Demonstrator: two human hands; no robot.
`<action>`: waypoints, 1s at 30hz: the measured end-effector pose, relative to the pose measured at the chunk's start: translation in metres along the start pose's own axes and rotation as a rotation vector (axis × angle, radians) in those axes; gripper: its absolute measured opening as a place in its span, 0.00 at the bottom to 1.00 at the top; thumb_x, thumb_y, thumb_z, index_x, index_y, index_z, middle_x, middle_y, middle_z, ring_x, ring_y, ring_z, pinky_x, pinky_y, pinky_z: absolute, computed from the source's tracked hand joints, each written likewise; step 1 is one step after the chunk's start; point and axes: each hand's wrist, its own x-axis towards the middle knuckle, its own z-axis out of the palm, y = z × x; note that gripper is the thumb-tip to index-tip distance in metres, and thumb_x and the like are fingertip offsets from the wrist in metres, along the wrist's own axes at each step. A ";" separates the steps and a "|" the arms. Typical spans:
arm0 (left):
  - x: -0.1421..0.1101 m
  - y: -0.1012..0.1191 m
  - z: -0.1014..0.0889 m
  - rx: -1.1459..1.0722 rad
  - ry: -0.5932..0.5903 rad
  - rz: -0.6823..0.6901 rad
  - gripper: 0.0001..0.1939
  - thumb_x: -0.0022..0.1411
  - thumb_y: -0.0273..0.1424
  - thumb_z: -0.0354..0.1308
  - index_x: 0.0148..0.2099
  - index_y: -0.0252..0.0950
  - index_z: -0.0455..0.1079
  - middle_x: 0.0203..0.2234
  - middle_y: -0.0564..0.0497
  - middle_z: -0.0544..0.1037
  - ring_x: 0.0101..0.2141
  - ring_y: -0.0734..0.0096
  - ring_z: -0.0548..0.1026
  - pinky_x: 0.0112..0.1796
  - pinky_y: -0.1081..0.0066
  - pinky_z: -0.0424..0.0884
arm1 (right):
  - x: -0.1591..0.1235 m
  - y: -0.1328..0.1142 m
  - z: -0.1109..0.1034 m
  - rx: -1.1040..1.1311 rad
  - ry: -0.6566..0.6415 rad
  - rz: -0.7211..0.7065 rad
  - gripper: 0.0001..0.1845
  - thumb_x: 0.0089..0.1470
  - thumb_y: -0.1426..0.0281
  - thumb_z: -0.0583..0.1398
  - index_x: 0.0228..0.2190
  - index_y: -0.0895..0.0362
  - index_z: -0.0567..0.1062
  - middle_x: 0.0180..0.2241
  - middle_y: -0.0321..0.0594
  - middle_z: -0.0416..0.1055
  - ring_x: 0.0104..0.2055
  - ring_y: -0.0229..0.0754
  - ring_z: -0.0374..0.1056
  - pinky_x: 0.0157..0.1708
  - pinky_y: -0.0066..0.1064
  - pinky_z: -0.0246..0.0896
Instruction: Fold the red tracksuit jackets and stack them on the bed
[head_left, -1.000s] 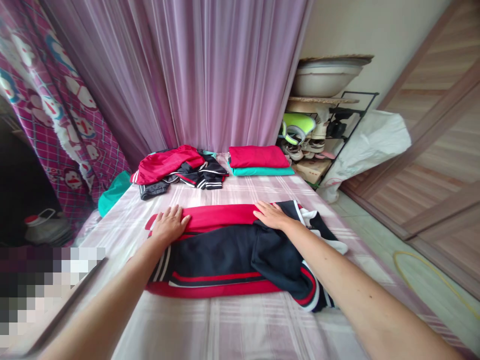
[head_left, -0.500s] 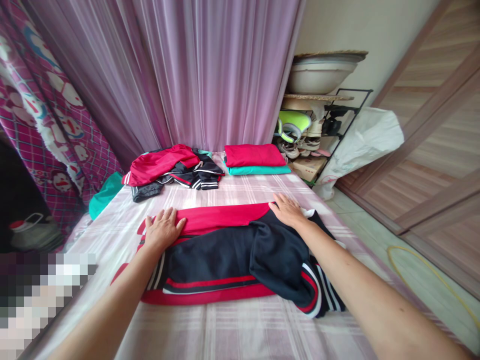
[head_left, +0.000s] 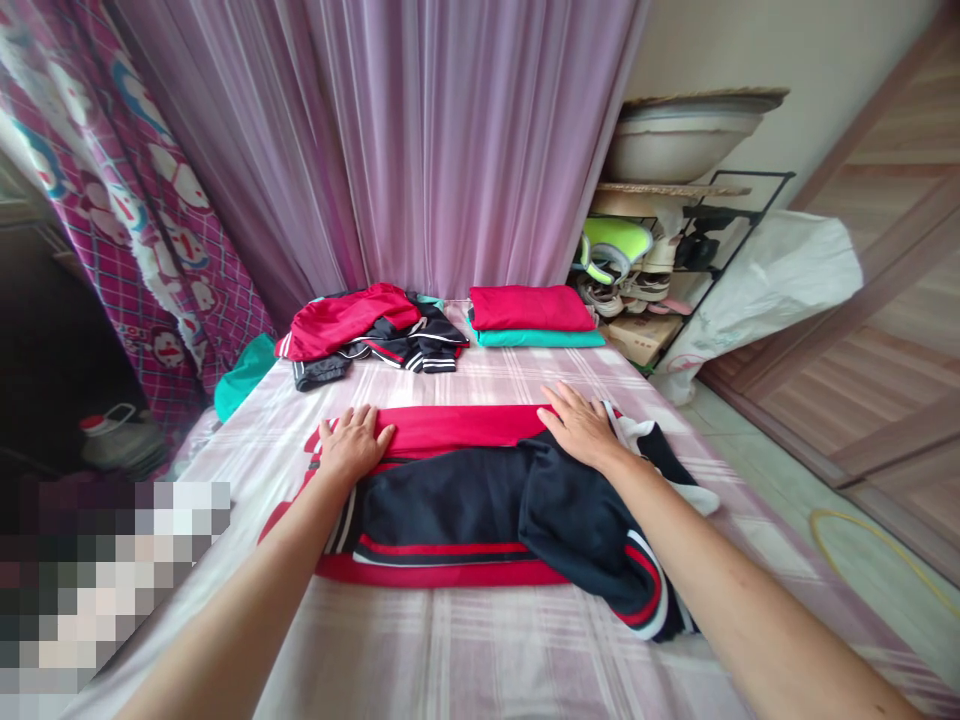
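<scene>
A red and black jacket [head_left: 465,500] with white stripes lies partly folded across the pink checked bed sheet [head_left: 465,650]. My left hand [head_left: 352,442] rests flat on its left end, fingers spread, on the red band. My right hand [head_left: 581,425] lies flat on the right side, where red meets black, fingers stretched out. Both palms press down on the cloth; neither grips it. A black sleeve with a striped cuff [head_left: 645,600] hangs toward the near right.
At the far end lie a loose heap of red and black clothes [head_left: 367,335] and a folded red and teal stack [head_left: 534,317]. A lilac curtain [head_left: 450,150] hangs behind. A shoe rack [head_left: 660,260] with a basin stands to the right, beside a white sack [head_left: 765,285].
Both hands stay flat on the jacket. My right hand slid from the middle of the red band rightward to its end. The view has shifted slightly.
</scene>
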 end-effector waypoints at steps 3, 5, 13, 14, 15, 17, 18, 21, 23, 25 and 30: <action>0.000 -0.001 0.002 -0.006 0.018 0.009 0.29 0.70 0.47 0.38 0.66 0.41 0.61 0.65 0.42 0.63 0.64 0.46 0.58 0.59 0.36 0.50 | -0.015 -0.011 0.010 -0.016 -0.069 -0.039 0.32 0.66 0.52 0.41 0.66 0.46 0.56 0.70 0.43 0.47 0.71 0.50 0.42 0.66 0.57 0.37; 0.000 -0.002 0.003 -0.009 0.021 0.016 0.29 0.70 0.47 0.39 0.66 0.41 0.60 0.65 0.42 0.63 0.64 0.46 0.58 0.59 0.37 0.51 | -0.022 -0.014 0.018 -0.027 -0.119 -0.036 0.32 0.66 0.52 0.42 0.66 0.47 0.57 0.70 0.44 0.47 0.71 0.49 0.41 0.66 0.58 0.37; 0.001 -0.002 0.003 -0.013 0.032 0.014 0.29 0.70 0.48 0.39 0.65 0.41 0.62 0.64 0.41 0.65 0.63 0.47 0.59 0.58 0.38 0.51 | -0.022 -0.016 0.019 -0.040 -0.123 -0.045 0.32 0.66 0.53 0.41 0.66 0.48 0.57 0.70 0.45 0.47 0.72 0.49 0.41 0.65 0.57 0.38; 0.001 -0.002 0.003 -0.012 0.030 0.015 0.29 0.70 0.48 0.39 0.65 0.41 0.62 0.64 0.41 0.65 0.63 0.47 0.59 0.58 0.37 0.51 | -0.022 -0.015 0.016 -0.037 -0.136 -0.049 0.32 0.66 0.52 0.41 0.66 0.48 0.57 0.70 0.45 0.47 0.71 0.49 0.41 0.65 0.57 0.38; 0.001 -0.002 0.002 -0.012 0.028 0.014 0.29 0.70 0.48 0.38 0.65 0.41 0.62 0.64 0.40 0.64 0.63 0.48 0.59 0.58 0.37 0.51 | -0.021 -0.013 0.014 -0.035 -0.146 -0.061 0.32 0.66 0.52 0.41 0.66 0.48 0.57 0.70 0.45 0.47 0.71 0.49 0.42 0.66 0.56 0.38; 0.000 -0.002 0.001 -0.012 0.020 0.008 0.29 0.70 0.47 0.38 0.65 0.40 0.62 0.65 0.40 0.64 0.64 0.48 0.58 0.58 0.37 0.51 | -0.022 -0.004 0.006 -0.043 -0.129 -0.086 0.32 0.66 0.52 0.42 0.66 0.48 0.57 0.70 0.44 0.49 0.71 0.48 0.42 0.66 0.55 0.37; 0.000 -0.002 0.001 -0.014 0.014 0.003 0.30 0.70 0.47 0.38 0.65 0.40 0.61 0.65 0.40 0.63 0.64 0.48 0.58 0.59 0.37 0.50 | -0.022 0.004 0.002 -0.053 -0.099 -0.086 0.32 0.66 0.53 0.42 0.66 0.48 0.57 0.69 0.43 0.50 0.71 0.47 0.42 0.67 0.55 0.36; 0.000 -0.002 0.000 -0.019 0.006 -0.001 0.30 0.70 0.48 0.38 0.66 0.40 0.60 0.66 0.41 0.62 0.64 0.47 0.57 0.59 0.36 0.49 | -0.027 0.038 -0.003 -0.081 -0.012 0.020 0.30 0.66 0.56 0.41 0.65 0.49 0.59 0.69 0.42 0.52 0.71 0.47 0.44 0.67 0.55 0.35; 0.001 -0.002 0.000 -0.019 0.011 0.001 0.31 0.70 0.48 0.38 0.67 0.39 0.59 0.66 0.40 0.62 0.64 0.47 0.57 0.59 0.37 0.50 | -0.031 0.062 0.001 -0.074 -0.023 0.121 0.30 0.66 0.58 0.41 0.65 0.49 0.60 0.69 0.42 0.51 0.70 0.47 0.46 0.66 0.55 0.38; 0.002 -0.002 0.001 -0.017 0.014 0.001 0.32 0.69 0.47 0.38 0.69 0.38 0.56 0.66 0.40 0.61 0.64 0.46 0.57 0.59 0.37 0.52 | -0.036 0.079 0.009 -0.050 -0.049 0.176 0.29 0.66 0.58 0.41 0.64 0.47 0.60 0.69 0.40 0.50 0.70 0.46 0.45 0.66 0.55 0.41; 0.004 -0.002 -0.003 0.014 -0.021 -0.017 0.33 0.69 0.48 0.38 0.70 0.40 0.54 0.68 0.40 0.58 0.65 0.44 0.56 0.58 0.35 0.53 | -0.038 0.088 0.022 -0.012 -0.009 0.190 0.28 0.66 0.57 0.41 0.63 0.42 0.62 0.69 0.35 0.51 0.70 0.46 0.45 0.65 0.55 0.43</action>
